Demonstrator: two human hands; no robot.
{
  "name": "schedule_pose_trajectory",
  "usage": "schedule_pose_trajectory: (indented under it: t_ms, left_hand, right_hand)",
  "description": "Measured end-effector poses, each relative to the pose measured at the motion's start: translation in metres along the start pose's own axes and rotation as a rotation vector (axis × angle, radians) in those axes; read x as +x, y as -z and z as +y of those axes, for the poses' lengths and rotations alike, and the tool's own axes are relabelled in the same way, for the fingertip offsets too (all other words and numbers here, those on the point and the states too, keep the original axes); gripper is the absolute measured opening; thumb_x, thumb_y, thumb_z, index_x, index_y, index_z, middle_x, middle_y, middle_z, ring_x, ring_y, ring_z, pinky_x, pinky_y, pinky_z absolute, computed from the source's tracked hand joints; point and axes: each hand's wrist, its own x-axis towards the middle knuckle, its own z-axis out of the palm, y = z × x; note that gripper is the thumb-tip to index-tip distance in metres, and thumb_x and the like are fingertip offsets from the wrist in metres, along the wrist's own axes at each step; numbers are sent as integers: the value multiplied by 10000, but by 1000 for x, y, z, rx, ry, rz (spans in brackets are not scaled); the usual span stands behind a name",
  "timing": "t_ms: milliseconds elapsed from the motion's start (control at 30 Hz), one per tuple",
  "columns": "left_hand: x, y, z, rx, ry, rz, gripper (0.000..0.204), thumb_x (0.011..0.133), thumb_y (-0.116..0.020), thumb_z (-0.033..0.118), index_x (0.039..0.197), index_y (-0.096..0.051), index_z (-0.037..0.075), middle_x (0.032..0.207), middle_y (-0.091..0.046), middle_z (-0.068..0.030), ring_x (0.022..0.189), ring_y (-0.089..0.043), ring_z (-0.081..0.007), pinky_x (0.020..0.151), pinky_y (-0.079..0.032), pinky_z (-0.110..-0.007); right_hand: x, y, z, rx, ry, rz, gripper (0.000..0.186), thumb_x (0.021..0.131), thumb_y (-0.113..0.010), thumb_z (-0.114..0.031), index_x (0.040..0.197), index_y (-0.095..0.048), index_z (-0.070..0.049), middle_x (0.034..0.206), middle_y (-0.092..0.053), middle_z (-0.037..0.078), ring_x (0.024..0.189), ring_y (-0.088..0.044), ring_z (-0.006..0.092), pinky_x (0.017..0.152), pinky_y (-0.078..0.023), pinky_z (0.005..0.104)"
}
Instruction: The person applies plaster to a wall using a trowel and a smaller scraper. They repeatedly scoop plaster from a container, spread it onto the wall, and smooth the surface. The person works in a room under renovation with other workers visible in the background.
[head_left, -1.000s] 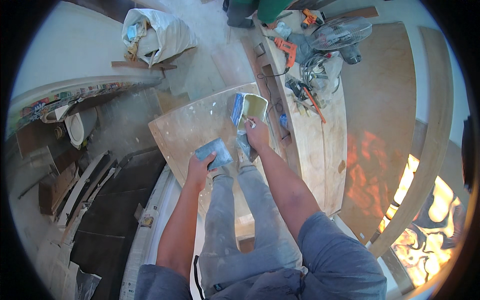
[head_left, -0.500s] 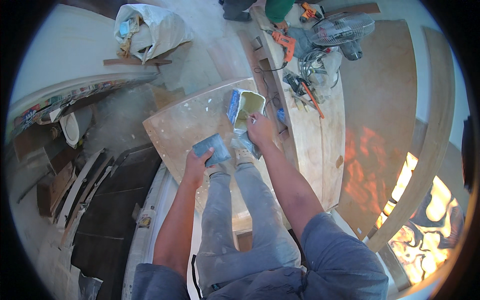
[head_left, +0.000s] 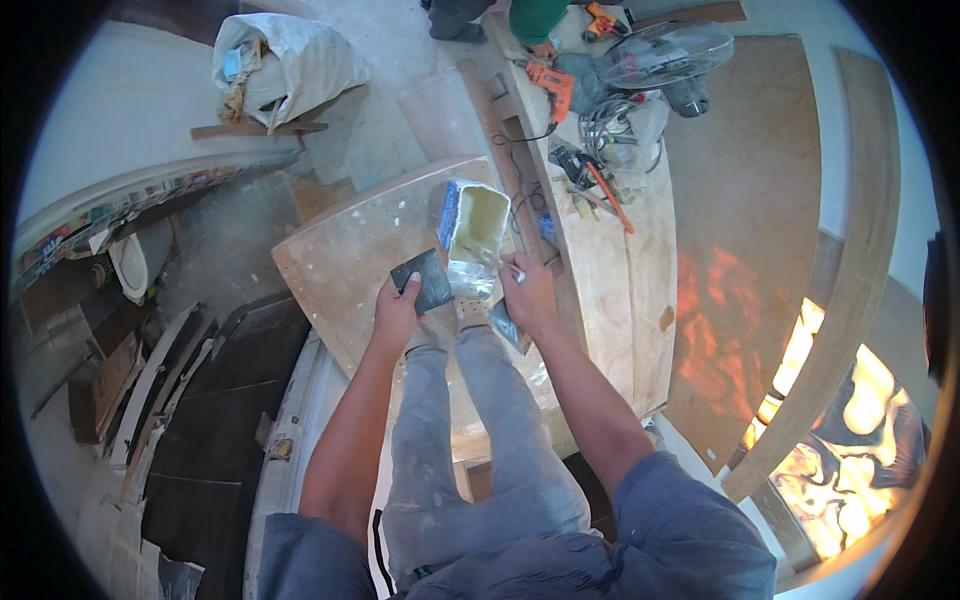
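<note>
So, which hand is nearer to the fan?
Right: the right hand is below and left of the fan in the picture; the left hand, holding a flat dark plate, is farther left, so farther away.

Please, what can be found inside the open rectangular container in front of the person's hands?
Inside the rectangular container, pale yellowish inner surfaces show; the near wall covers part of the interior, so what lies there cannot be seen.

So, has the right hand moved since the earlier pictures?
Yes: judged against the bench, the right hand has shifted right and down the picture.
</note>
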Motion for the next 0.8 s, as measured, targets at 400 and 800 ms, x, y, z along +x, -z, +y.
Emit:
schedule_pose_trajectory:
  t_ms: [400, 800]
  left_hand:
    - [15, -36, 8, 147, -59, 14, 320, 1037, -554, 273, 1218, -623, 18, 983, -692, -85, 759, -666, -144, 534, -544, -298]
    - [31, -60, -12, 417, -128, 123, 332, 1030, -499, 248, 1220, -617, 3, 1119, -678, -269, 1005, -652, -467, 910, -484, -498]
  right_hand:
    - [-39, 26, 11, 118, 14, 90, 248, 944, -635, -164, 1137, -702, -24, 941, -720, 172, 855, -676, 253, 790, -517, 361]
    - [-109, 74, 3, 347, -11, 141, 229, 945, -652, -113, 1151, -706, -28, 857, -690, 86, 765, -622, 134, 727, -488, 286]
